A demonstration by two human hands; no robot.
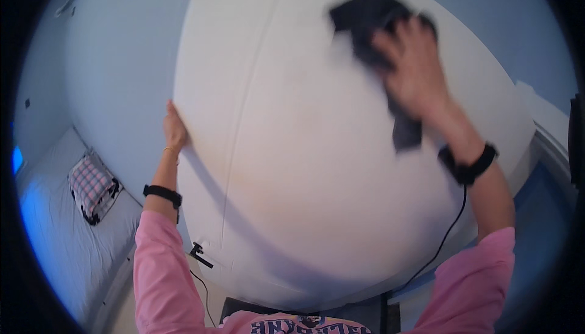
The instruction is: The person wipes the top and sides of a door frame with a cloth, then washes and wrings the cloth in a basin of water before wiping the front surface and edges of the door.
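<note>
A large white door [292, 160] fills the middle of the view, its panel bowed by the lens. On its upper right part, my right hand [413, 64] presses a dark cloth [370, 18] against the surface, fingers spread over it. Both hand and cloth are blurred, and one end of the cloth hangs below the palm. My left hand [176, 128] grips the door's left edge, with its fingers partly hidden behind that edge. Lower on the same side sits a black door handle [201, 255].
A bed [55, 242] with a pale sheet stands at the left, bearing a plaid cushion [91, 185]. Blue-grey wall [123, 59] lies beyond the door. From the black band [468, 165] on my right wrist hangs a thin cable [441, 242].
</note>
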